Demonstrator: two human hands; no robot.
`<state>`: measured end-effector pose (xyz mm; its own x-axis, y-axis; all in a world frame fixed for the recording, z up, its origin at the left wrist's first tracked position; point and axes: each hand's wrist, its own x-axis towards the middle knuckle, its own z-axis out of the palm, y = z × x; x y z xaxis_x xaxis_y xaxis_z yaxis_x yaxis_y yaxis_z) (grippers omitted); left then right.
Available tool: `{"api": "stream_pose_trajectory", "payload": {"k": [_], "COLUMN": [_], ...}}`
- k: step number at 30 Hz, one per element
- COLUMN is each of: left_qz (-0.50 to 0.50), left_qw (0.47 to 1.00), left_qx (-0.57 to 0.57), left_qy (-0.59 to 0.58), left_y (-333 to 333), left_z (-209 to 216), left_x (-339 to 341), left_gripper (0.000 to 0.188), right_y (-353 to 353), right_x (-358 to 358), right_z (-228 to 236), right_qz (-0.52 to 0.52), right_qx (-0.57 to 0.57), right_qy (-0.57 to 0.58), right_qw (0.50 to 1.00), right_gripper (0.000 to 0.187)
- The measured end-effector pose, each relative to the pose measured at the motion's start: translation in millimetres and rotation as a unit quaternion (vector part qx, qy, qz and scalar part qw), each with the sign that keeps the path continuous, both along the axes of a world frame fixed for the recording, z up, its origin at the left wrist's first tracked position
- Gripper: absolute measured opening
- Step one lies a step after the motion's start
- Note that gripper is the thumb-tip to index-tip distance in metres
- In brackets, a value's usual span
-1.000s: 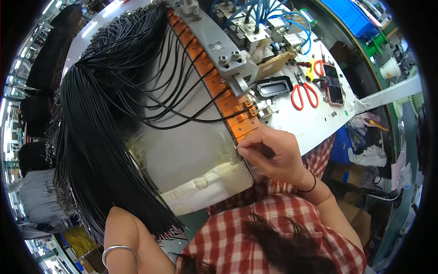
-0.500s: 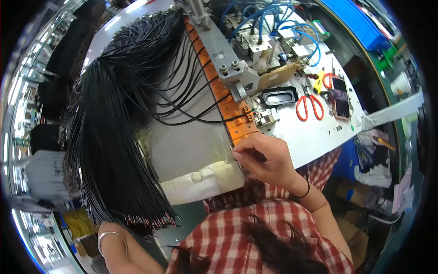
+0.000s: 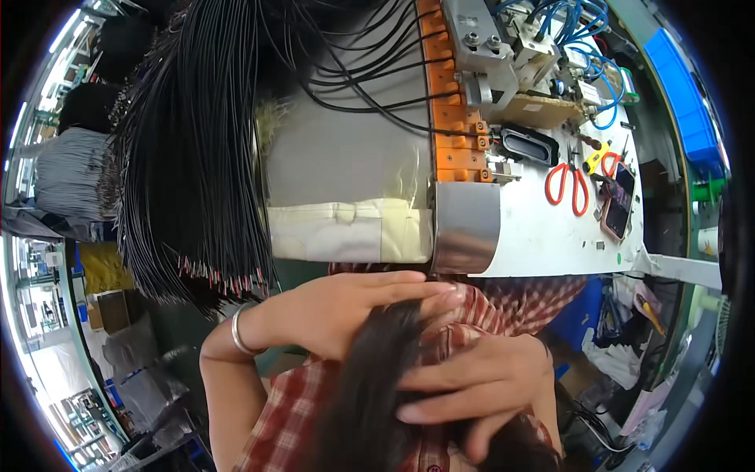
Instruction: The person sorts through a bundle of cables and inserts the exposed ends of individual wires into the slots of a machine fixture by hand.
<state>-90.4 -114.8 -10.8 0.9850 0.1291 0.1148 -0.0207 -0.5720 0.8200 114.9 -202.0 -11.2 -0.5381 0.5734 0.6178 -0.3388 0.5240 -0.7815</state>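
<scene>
In front of the plaid shirt (image 3: pixel 291 409), a lock of dark hair (image 3: pixel 381 358) hangs between my two hands. My left hand (image 3: pixel 334 311), with a silver bangle at the wrist, is closed around the lock near its narrow end, its fingers nearly straight. On the other side, my right hand (image 3: pixel 487 374) has its fingers spread, with fingertips at the edge of the hair. Just beyond the hands is the work table's padded front edge (image 3: pixel 338 236). Several black cables (image 3: pixel 377 106) run from a large bundle (image 3: pixel 204 134) to an orange fixture strip (image 3: pixel 454 149).
A metal plate (image 3: pixel 468 224) continues the orange strip toward me. Right of it, the white tabletop (image 3: pixel 543 244) bears red-handled scissors (image 3: pixel 580 193), a phone (image 3: pixel 619 200) and a black oval housing (image 3: pixel 531 145). A machine with blue tubes (image 3: pixel 578 23) stands behind; a blue bin (image 3: pixel 684 94) is far right.
My right hand has left the near end of the orange strip and come back to my chest. My left hand has risen from beside the cable bundle to the hair. The view has shifted.
</scene>
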Motion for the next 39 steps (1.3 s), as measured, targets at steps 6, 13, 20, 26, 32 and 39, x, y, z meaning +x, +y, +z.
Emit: {"api": "stream_pose_trajectory", "payload": {"k": [6, 13, 20, 26, 32, 39], "left_qz": [0.222, 0.518, 0.539, 0.518, 0.560, 0.564], "left_qw": [0.930, 0.848, 0.835, 0.845, 0.811, 0.808], "left_qx": [-0.287, -0.025, -0.021, 0.014, -0.021, -0.011], "left_qy": [0.052, -0.109, -0.107, -0.128, -0.169, -0.172], "left_y": [-1.3, 2.0, 2.4, 6.6, 5.9, 8.3], "left_z": [2.5, -0.4, 1.8, -1.8, -3.8, 4.3], "left_x": [-0.3, -23.4, -37.5, -38.7, -44.8, -41.9], "left_gripper": [0.053, 0.028, 0.026, 0.023, 0.023, 0.026], "right_y": [-2.1, -19.5, -8.1, 3.2, 48.4, 68.4], "right_x": [3.2, 9.4, 16.9, 20.6, -17.1, -37.0], "right_z": [-9.0, -30.0, -27.7, -25.0, 4.0, 22.5], "right_qz": [-0.069, -0.254, -0.268, -0.246, 0.064, 0.213], "right_qx": [0.044, -0.096, 0.019, -0.015, 0.055, -0.034], "right_qy": [-0.052, 0.008, -0.190, -0.082, 0.074, 0.037], "right_qw": [0.995, 0.962, 0.944, 0.966, 0.994, 0.976], "right_gripper": [0.053, 0.055, 0.047, 0.018, 0.006, 0.011]}}
